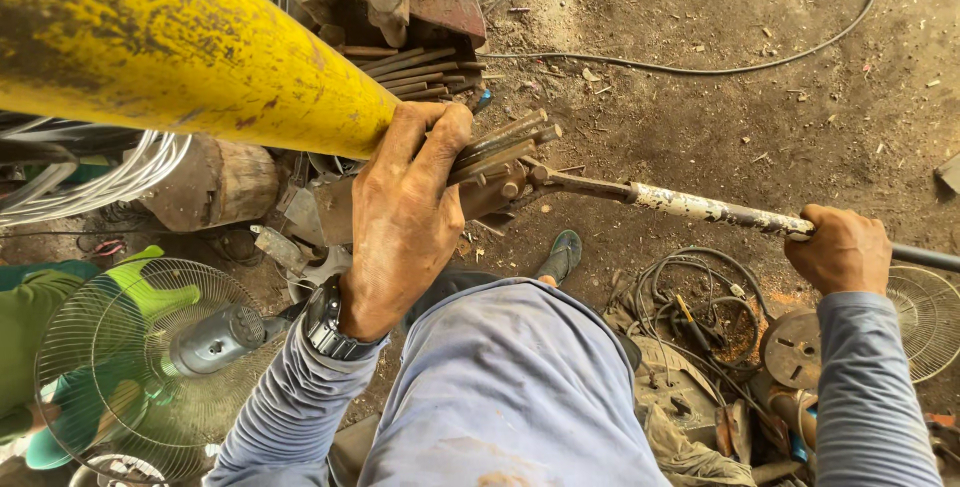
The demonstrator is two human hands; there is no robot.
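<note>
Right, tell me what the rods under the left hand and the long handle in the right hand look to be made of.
Rods: likely steel, bare, dull and rust-brown, lying in a bundle under the left hand. Long handle: looks like metal pipe, its whitish paint chipped and speckled dark, held by the right hand.

Bare brown dirt floor [720, 7], strewn with small debris. On it: long black cable [700, 70]; coiled black wires [700, 297]; round wire fan guard [925, 312].

A metal workshop: dirt floor [720, 7], steel rods [420, 72], cables [700, 69], scrap.
</note>
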